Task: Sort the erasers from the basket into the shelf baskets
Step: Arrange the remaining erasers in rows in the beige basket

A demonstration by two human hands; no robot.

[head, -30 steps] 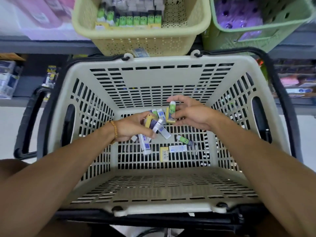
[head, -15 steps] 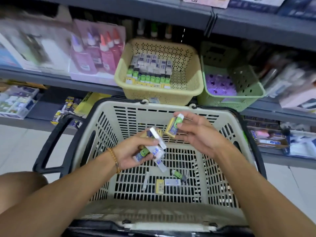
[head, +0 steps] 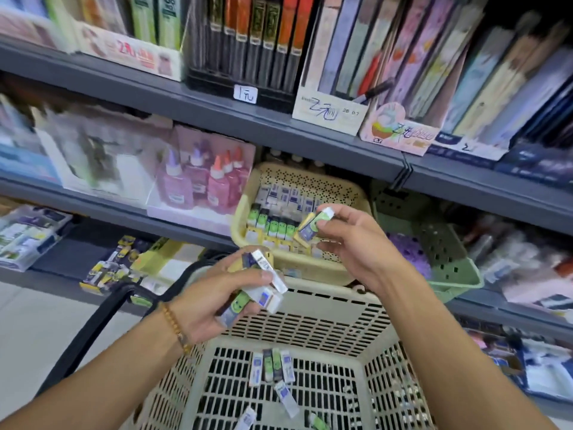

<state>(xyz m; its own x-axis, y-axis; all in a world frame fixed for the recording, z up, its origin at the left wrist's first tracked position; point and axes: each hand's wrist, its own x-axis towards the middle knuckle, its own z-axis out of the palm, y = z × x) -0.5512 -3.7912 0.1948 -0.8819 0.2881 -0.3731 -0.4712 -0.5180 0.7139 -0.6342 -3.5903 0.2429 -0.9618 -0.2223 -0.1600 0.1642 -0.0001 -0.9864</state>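
Observation:
My left hand (head: 217, 293) grips a bunch of erasers (head: 263, 287), white-and-blue ones and a green one, above the far rim of the beige shopping basket (head: 328, 308). My right hand (head: 350, 243) pinches a green-and-yellow eraser pair (head: 314, 226) in front of the yellow shelf basket (head: 310, 268), which holds rows of green, white and blue erasers. Several loose erasers (head: 273, 367) lie on the shopping basket's floor.
A green shelf basket (head: 449, 265) with purple items stands right of the yellow one. Pink glue bottles (head: 198, 181) stand to its left. Grey shelves above carry pens and notebooks. The shopping basket's black handle (head: 102, 318) hangs at the left.
Both hands have risen out of the shopping basket with their erasers toward the yellow shelf basket. The view has tilted up to the shelves.

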